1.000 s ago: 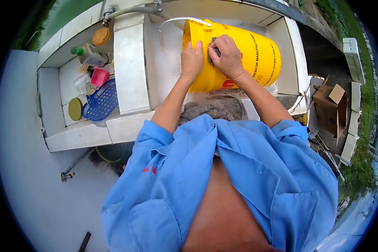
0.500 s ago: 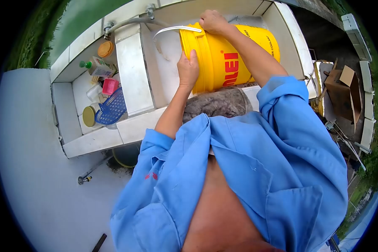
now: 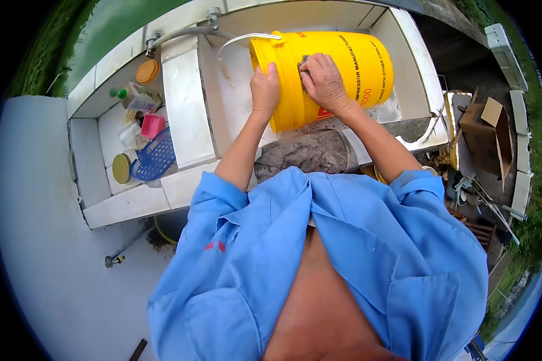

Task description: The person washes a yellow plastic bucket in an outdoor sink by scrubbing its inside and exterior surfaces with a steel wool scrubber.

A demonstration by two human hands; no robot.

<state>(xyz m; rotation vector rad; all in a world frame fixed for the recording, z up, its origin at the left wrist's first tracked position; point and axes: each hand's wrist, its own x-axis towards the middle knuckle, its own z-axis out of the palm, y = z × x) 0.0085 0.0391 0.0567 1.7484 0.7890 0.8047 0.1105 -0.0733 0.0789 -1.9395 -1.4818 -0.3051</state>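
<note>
A yellow plastic bucket [image 3: 361, 69] lies on its side in the tiled sink [image 3: 235, 114], its open end to the left. My left hand [image 3: 264, 90] grips the bucket's rim, fingers inside the mouth and thumb along the outside. My right hand [image 3: 326, 81] is closed on a dark, rough scouring pad [image 3: 303, 67] and presses it against the bucket's side near the collar; most of the pad is hidden under the fingers. The white bucket handle [image 3: 241, 38] sticks out to the left. A grey-brown cloth [image 3: 307, 153] drapes over the sink's front edge.
The left basin holds a blue plastic basket [image 3: 155, 157], a pink container [image 3: 153, 125], a bottle with a green cap [image 3: 140, 98] and jars. A hose [image 3: 183, 33] runs from the tap [image 3: 213, 17]. At right stand a cardboard box [image 3: 485, 135] and loose tools.
My right hand has come from the bucket's far side to its near upper side. The bucket has rolled toward me, bringing black lettering into view and turning the big red letters down.
</note>
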